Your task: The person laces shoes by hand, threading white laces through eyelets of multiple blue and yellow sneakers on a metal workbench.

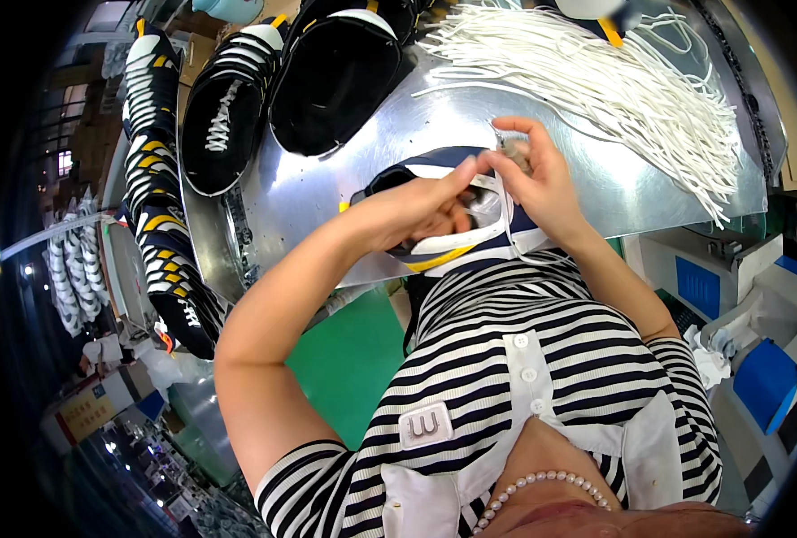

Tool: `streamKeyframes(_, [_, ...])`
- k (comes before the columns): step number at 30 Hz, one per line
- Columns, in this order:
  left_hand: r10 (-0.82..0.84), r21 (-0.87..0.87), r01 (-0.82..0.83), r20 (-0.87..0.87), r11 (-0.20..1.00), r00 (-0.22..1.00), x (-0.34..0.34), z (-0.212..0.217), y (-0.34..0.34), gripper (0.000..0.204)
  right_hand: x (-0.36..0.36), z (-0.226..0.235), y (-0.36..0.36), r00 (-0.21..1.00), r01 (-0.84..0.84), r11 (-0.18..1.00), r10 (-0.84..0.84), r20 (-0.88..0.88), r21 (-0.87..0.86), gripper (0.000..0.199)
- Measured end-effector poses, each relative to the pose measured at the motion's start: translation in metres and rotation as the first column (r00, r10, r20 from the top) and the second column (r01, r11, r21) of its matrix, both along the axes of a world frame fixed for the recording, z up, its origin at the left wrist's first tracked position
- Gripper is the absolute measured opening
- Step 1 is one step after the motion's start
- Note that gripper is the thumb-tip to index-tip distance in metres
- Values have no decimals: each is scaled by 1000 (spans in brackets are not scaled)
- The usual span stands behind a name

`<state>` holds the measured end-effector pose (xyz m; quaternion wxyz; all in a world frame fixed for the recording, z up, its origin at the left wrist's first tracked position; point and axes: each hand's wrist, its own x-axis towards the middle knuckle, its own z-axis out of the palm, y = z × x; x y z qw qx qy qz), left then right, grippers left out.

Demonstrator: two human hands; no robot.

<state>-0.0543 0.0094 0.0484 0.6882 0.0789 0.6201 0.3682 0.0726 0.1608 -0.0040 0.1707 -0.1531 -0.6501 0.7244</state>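
Observation:
A navy, white and yellow sneaker [457,254] lies on its side at the table's near edge, against my striped shirt. My left hand [421,211] grips it, with curled fingers in the shoe's opening and the thumb reaching toward my right hand. Crumpled pale stuffing shows inside the opening. My right hand [542,184] is closed, thumb to fingers, around a small hand tool [517,154] with a tan handle and a thin metal tip. Its working end is partly hidden by the fingers. A white shoelace [508,215] hangs in a loop below this hand, over the shoe's side.
A spread bundle of white shoelaces [596,85] covers the metal table's [326,193] far right. Black-lined sneakers [335,85] stand at the far left. More laced sneakers [161,179] line the left side. White machine housings [685,269] and blue panels sit at right.

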Motion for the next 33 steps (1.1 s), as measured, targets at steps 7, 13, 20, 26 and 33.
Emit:
streamKeyframes(7, [427, 215, -456, 169, 864, 888, 27, -21, 10, 56, 14, 39, 22, 1000, 4, 982, -6, -8, -191, 35])
streamKeyframes(13, [510, 369, -459, -49, 808, 859, 45, -2, 11, 63, 26, 27, 6, 981, -191, 981, 192, -41, 28, 18])
streamKeyframes(20, [603, 372, -561, 3, 740, 798, 48, -13, 4, 52, 26, 24, 7, 929, -236, 918, 310, -202, 320, 17])
streamKeyframes(26, [561, 511, -462, -48, 725, 826, 52, -13, 7, 29, 28, 21, 9, 941, -253, 922, 305, -148, 293, 17])
streamKeyframes(33, [602, 501, -474, -124, 724, 789, 50, -8, 8, 16, 34, 20, 3, 950, -232, 926, 281, -135, 297, 19])
